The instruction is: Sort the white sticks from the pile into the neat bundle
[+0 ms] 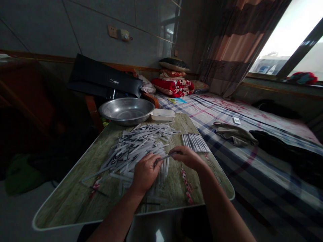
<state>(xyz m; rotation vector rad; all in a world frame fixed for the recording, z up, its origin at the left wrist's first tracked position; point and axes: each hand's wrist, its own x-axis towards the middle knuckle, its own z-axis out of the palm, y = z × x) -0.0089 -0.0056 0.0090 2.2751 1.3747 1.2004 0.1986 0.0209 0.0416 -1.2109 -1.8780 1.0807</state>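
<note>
A big loose heap of thin white and grey sticks point(137, 144) covers the middle of a small wood-patterned table point(73, 201). My left hand point(145, 172) is closed at the heap's near edge, gripping one end of a single thin stick point(165, 157). My right hand point(185, 156) pinches the other end of that same stick. Beneath my hands lies a small group of sticks side by side. A neat row of sorted sticks point(195, 143) lies just beyond my right hand.
A large metal basin point(126, 110) and a shallow white tray point(163, 114) stand at the table's far end. A bed with a plaid sheet point(252, 158) runs along the right, with folded blankets point(174, 85) and clothes on it. A black case leans behind the basin.
</note>
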